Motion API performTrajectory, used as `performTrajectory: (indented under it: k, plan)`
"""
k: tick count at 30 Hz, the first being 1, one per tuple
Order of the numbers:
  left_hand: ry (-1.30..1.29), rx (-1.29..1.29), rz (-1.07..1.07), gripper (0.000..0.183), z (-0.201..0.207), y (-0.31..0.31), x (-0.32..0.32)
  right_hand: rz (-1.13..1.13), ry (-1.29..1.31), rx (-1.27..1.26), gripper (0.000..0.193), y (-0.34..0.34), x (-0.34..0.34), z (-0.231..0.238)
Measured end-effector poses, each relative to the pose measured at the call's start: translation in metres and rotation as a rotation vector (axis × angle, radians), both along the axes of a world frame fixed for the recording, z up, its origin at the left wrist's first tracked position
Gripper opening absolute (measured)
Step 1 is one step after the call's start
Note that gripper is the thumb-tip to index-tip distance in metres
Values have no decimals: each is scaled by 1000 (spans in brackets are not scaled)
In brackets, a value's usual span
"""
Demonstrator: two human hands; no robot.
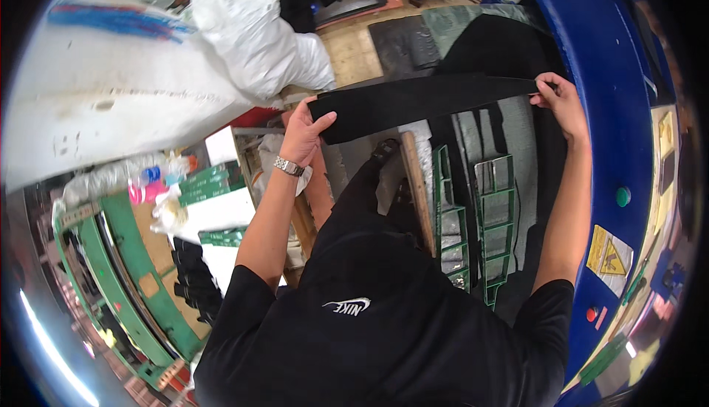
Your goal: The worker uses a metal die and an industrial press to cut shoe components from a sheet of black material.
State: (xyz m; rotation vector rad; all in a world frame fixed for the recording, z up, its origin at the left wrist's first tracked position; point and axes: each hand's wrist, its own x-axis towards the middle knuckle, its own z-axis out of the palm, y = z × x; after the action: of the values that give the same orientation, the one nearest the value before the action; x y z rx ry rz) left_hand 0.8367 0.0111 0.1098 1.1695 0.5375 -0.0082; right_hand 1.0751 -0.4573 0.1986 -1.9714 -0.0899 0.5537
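The left hand (301, 135) was clamped on one end of a black strip (421, 100), with the thumb lying on top of it. The right hand (559, 97) pinched the other end, so the two hands were well apart and the strip was stretched between them. Its long axis ran from about 8 o'clock at the left hand to 2 o'clock at the right hand, nearly level in the view. Both hands were equally on it; neither was nearer (each held its own end).

The strip looked flat, long and matte black, wider at the left end and narrower toward the right. I could not tell the material for sure; it looked like felt or fabric.

A wristwatch (289, 166) sat on the left wrist. Under the strip, at 6 o'clock, stood green frames (496, 215) on a grey surface. At 3 o'clock was a blue machine (613, 111), and at 10 o'clock a white bag (251, 30).
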Motion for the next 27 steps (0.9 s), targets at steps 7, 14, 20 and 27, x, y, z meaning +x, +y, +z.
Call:
performTrajectory:
  k: [7, 14, 20, 27]
  plan:
    - [-103, -290, 86, 64, 36, 6, -141, 331, -260, 46, 15, 94, -60, 100]
    - [-182, -365, 223, 62, 5, 15, -284, 789, -708, 56, 17, 246, -183, 209]
    - [-324, -394, 406, 59, -32, 1, -369, 1380, -1340, -106, 20, 354, -308, 257]
    - [-343, -250, 640, 47, -70, -9, -491, 1885, -1296, 145, 21, 448, -462, 266]
